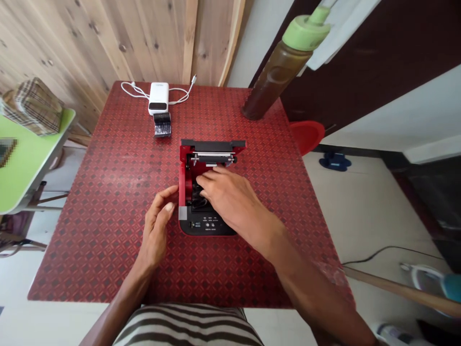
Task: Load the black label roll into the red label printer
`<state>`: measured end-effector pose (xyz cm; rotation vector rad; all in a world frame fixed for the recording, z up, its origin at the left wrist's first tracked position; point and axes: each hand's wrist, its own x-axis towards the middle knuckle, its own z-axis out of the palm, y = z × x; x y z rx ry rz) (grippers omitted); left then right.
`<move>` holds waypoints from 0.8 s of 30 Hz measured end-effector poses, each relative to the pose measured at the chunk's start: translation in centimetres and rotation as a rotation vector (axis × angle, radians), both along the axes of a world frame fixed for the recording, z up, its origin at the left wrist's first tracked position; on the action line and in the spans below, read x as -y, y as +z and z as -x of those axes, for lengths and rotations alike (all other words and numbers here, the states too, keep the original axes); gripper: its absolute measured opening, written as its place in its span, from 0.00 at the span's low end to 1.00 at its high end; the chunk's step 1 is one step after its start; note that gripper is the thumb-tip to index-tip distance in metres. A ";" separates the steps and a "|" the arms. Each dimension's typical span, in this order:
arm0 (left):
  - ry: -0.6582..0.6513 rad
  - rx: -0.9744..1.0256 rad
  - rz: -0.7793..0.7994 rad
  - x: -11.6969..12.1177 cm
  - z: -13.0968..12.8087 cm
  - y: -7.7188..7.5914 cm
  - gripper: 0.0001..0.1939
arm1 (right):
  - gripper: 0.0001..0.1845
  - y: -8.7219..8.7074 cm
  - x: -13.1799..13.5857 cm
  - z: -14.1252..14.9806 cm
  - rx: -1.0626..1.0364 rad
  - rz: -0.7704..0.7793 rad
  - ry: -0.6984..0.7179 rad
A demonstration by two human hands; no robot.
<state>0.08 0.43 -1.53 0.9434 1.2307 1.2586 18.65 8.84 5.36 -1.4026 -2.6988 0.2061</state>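
A small red and black printer (187,163) sits in the middle of the red patterned table (108,202) with its lid flipped up at the back. My right hand (230,197) lies over the open compartment, its fingers curled down inside onto a dark part that I cannot make out. My left hand (158,226) rests against the printer's left side, fingers loosely bent, thumb touching the red wall, holding nothing.
A white power bank (158,97) with a white cable and a small black part (162,125) lie at the table's far side. A tall brown bottle (277,72) with a green cap stands far right. A green side table (29,158) is on the left.
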 end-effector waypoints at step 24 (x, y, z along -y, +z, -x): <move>0.024 -0.008 0.031 0.0 0.5 -0.9 0.25 | 0.09 2.6 3.9 -6.2 -0.621 -0.107 -0.324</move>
